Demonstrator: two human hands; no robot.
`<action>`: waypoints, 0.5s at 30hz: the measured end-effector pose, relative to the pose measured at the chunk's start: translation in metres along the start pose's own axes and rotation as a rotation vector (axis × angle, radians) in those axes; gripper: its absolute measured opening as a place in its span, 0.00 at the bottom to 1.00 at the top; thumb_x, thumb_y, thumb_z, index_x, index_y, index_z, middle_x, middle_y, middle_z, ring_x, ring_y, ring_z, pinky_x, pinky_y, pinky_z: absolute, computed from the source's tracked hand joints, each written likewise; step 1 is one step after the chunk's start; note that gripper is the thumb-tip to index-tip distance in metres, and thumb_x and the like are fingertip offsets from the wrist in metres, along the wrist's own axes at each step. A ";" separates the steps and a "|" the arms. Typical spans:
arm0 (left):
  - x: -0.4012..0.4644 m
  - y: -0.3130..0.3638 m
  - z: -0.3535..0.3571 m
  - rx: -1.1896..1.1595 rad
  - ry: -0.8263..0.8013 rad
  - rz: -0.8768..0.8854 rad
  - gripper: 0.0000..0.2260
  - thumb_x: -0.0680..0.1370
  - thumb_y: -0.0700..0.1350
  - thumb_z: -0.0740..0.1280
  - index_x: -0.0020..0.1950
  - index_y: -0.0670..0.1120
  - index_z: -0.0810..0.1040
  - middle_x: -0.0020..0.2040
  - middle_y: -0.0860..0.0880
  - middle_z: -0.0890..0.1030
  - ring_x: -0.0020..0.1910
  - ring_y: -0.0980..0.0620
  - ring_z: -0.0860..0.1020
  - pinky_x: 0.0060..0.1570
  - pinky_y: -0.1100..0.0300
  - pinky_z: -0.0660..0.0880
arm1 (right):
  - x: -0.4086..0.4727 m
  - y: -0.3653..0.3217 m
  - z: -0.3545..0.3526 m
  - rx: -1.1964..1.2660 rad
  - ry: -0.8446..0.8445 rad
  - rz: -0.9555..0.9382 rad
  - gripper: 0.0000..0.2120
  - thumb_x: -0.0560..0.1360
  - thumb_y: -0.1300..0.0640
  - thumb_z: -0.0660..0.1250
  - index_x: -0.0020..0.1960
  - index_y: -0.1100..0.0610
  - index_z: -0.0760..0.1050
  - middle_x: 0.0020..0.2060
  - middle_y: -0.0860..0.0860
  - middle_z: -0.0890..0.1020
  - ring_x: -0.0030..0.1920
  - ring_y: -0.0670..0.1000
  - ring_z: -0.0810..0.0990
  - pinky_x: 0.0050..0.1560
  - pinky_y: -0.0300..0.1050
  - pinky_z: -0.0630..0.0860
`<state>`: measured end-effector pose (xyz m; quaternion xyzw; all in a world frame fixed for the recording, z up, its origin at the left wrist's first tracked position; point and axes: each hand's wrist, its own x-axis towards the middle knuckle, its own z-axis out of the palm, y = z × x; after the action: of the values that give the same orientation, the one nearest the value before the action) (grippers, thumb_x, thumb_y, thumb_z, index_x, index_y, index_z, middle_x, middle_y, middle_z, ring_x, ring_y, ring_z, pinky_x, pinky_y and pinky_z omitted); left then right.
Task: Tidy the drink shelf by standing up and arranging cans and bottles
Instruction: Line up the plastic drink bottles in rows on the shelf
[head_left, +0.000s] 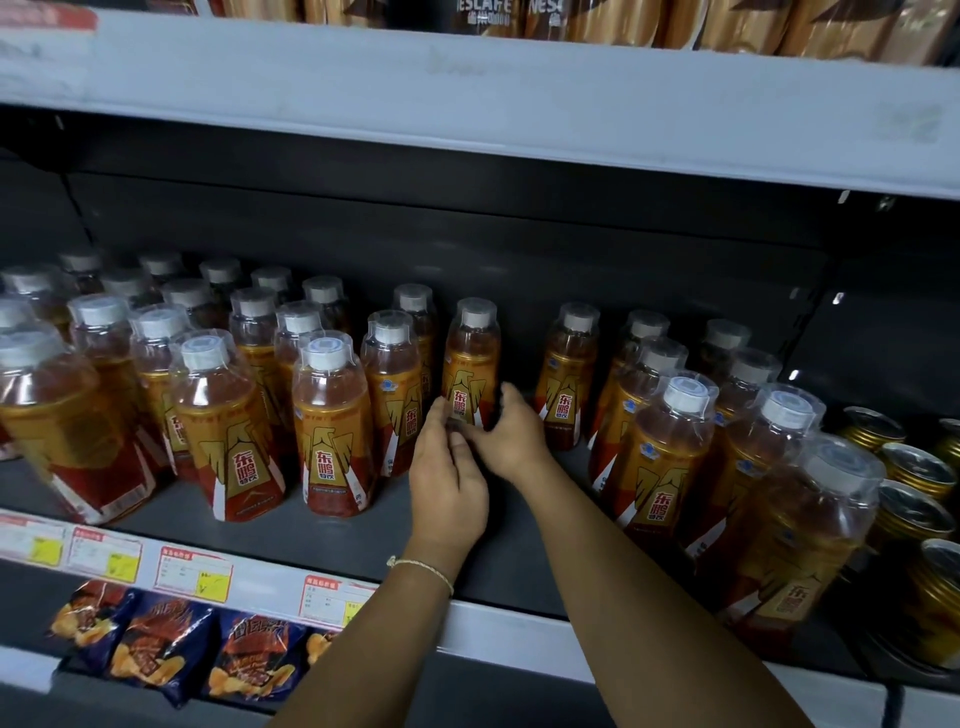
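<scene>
Behind the grey shelf edge (322, 540), both hands, left hand (449, 483) and right hand (511, 436), hold one clear plastic bottle of orange drink (471, 364) low down, so slide it slowly and keep it straight.

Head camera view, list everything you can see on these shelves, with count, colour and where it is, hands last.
Energy drink bottles: roughly thirty, amber with gold-red labels and white caps, upright across the middle shelf.
Held bottle: one, same colours, centre of shelf, upright.
Cans: at least six, gold, far right of shelf.
Price tags: about four, white with red and yellow, on shelf edge.
Chip bags: about four, dark blue and orange, lower shelf.
Coffee packs: several, gold-brown, top shelf.
Left hand: touches held bottle's base.
Right hand: grips held bottle's lower right side.
</scene>
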<state>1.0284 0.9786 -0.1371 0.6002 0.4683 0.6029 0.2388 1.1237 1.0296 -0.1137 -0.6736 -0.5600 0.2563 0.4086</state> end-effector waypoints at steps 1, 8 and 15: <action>0.000 0.002 -0.001 -0.013 0.003 0.006 0.23 0.80 0.42 0.54 0.74 0.36 0.64 0.72 0.41 0.70 0.72 0.47 0.68 0.72 0.54 0.64 | 0.002 0.001 0.002 0.031 -0.005 0.007 0.30 0.70 0.50 0.79 0.68 0.56 0.72 0.59 0.52 0.82 0.60 0.53 0.81 0.58 0.45 0.78; 0.000 0.006 -0.004 -0.040 0.013 -0.019 0.24 0.80 0.47 0.53 0.73 0.38 0.67 0.71 0.44 0.71 0.70 0.53 0.68 0.68 0.69 0.61 | -0.003 0.010 0.004 0.133 0.023 -0.004 0.21 0.71 0.55 0.79 0.60 0.53 0.75 0.48 0.46 0.83 0.49 0.47 0.83 0.44 0.34 0.76; 0.003 -0.002 -0.004 0.014 -0.016 -0.067 0.17 0.84 0.42 0.56 0.71 0.39 0.70 0.69 0.43 0.74 0.68 0.52 0.70 0.66 0.65 0.62 | -0.033 0.026 -0.011 0.103 0.001 -0.036 0.21 0.74 0.61 0.75 0.64 0.54 0.74 0.54 0.48 0.84 0.55 0.46 0.82 0.59 0.41 0.78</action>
<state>1.0238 0.9811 -0.1367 0.5906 0.4905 0.5864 0.2584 1.1393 0.9941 -0.1333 -0.6416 -0.5579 0.2772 0.4475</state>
